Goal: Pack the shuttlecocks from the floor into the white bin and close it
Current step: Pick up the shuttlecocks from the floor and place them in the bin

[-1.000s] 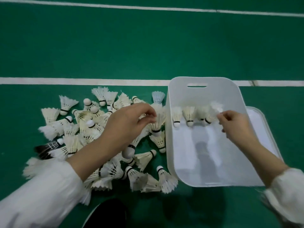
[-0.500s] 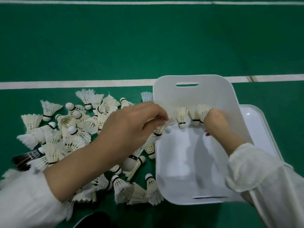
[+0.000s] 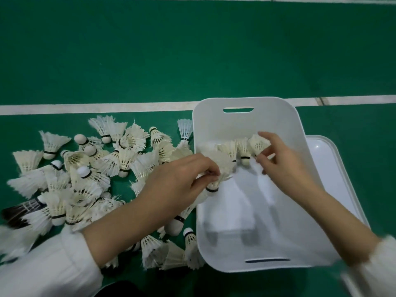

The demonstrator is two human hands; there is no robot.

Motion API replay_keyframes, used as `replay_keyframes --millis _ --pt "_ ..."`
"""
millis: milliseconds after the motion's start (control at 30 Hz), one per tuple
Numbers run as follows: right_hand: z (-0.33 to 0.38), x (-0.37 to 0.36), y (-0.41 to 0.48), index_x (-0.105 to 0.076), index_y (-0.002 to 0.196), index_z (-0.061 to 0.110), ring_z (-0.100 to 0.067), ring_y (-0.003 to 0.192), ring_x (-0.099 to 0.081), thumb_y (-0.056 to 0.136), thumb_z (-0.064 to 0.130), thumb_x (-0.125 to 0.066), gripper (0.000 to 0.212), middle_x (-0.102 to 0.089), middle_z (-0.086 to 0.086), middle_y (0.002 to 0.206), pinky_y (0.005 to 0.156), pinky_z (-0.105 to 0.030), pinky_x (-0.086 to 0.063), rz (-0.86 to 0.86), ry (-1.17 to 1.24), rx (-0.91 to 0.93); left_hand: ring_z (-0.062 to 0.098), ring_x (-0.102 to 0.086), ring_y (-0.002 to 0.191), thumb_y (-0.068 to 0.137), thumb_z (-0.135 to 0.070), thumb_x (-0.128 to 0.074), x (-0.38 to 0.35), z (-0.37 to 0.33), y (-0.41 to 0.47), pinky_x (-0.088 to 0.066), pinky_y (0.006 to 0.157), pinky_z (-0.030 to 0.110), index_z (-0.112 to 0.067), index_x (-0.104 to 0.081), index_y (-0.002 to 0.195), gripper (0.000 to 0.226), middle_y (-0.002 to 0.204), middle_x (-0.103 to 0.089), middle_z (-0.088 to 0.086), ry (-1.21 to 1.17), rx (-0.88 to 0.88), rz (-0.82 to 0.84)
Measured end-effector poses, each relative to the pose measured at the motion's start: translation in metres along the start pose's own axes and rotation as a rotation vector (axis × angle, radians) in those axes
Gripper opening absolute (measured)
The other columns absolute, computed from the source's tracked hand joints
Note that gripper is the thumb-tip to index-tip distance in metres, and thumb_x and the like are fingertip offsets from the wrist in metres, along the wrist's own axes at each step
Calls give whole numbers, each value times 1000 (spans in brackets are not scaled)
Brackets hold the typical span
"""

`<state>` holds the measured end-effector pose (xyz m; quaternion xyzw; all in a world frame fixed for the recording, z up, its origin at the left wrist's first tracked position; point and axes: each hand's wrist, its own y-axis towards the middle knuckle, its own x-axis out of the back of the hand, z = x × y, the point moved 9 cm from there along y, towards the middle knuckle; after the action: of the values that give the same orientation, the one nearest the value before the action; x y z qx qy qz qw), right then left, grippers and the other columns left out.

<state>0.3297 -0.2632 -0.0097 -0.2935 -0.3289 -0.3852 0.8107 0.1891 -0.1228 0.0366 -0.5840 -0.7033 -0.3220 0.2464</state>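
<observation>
The white bin (image 3: pixel 240 236) stands open on the green floor, with slot handles at its far and near walls. A short row of shuttlecocks (image 3: pixel 243 150) stands along its far inner side. My left hand (image 3: pixel 182 181) pinches a white shuttlecock (image 3: pixel 216 174) just inside the bin's left wall, cork down. My right hand (image 3: pixel 285 166) reaches into the bin and pinches the rightmost shuttlecock (image 3: pixel 258 144) of the row. A pile of several loose shuttlecocks (image 3: pixel 90 174) covers the floor left of the bin.
The bin's white lid (image 3: pixel 330 168) lies flat on the floor, partly under the bin's right side. A white court line (image 3: pixel 96 107) runs across behind the pile. One dark-feathered shuttlecock (image 3: pixel 17 211) lies at the pile's left edge. Something dark (image 3: pixel 120 288) shows at the bottom edge.
My left hand has carried a shuttlecock from the pile over the bin's left wall. My right hand has stayed at the row, fingers now on its rightmost shuttlecock. The view shifted slightly.
</observation>
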Motion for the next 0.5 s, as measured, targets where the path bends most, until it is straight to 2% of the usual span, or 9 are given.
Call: replay_keyframes --millis 33,100,167,233,267,333,400,500 --pt "24 1 -21 -38 130 37 -12 63 -59 92 19 -52 44 -62 2 81 59 -26 -48 68 121 89 7 -61 75 87 -42 -47 0 0 -1 -52 59 35 -33 -56 94 15 88 -63 -17 -6 -5 -2" --pt "56 -16 -56 -42 124 46 -8 57 -55 90 26 -55 42 -60 4 73 52 -15 -42 289 302 143 8 -60 74 87 -41 -48 1 0 -1 -51 59 36 -32 -57 93 15 87 -63 -16 -8 -21 -2" --pt "65 -36 -68 -47 115 48 -8 59 -56 88 35 -56 31 -59 8 77 53 -15 -44 395 216 171 9 -59 74 87 -40 -49 1 1 -1 -51 59 37 -27 -59 93 17 86 -62 -14 -12 -31 2" --pt "65 -45 -62 -54 97 39 -7 59 -57 89 34 -57 10 -59 11 77 52 -15 -44 335 175 165 6 -57 73 87 -38 -50 0 1 -5 -50 60 34 -22 -62 92 21 85 -61 -12 -10 -30 11" --pt "65 -46 -57 -56 87 34 -6 57 -56 89 29 -58 5 -60 12 74 49 -13 -41 293 221 148 1 -55 73 87 -38 -51 0 0 -7 -49 61 28 -20 -63 94 22 88 -59 -12 -8 -23 14" --pt "61 -40 -45 -56 75 28 -5 52 -55 88 21 -59 15 -60 12 66 44 -11 -37 187 296 123 -12 -50 72 86 -38 -55 6 -3 -12 -41 61 9 -20 -59 106 28 98 -53 -15 -5 22 8" --pt "52 -28 -35 -57 78 17 -3 49 -55 89 18 -58 11 -59 7 66 43 -12 -38 78 313 79 -22 -45 68 85 -39 -53 15 5 -20 -38 62 0 -22 -51 117 35 104 -44 -20 -34 129 -21" --pt "16 -27 -18 -57 83 13 -3 54 -59 90 24 -55 13 -64 -2 76 48 -17 -41 35 139 -75 -13 -50 72 87 -47 -41 34 25 -32 -39 66 2 -25 -48 103 29 95 -43 -23 -76 245 -76"
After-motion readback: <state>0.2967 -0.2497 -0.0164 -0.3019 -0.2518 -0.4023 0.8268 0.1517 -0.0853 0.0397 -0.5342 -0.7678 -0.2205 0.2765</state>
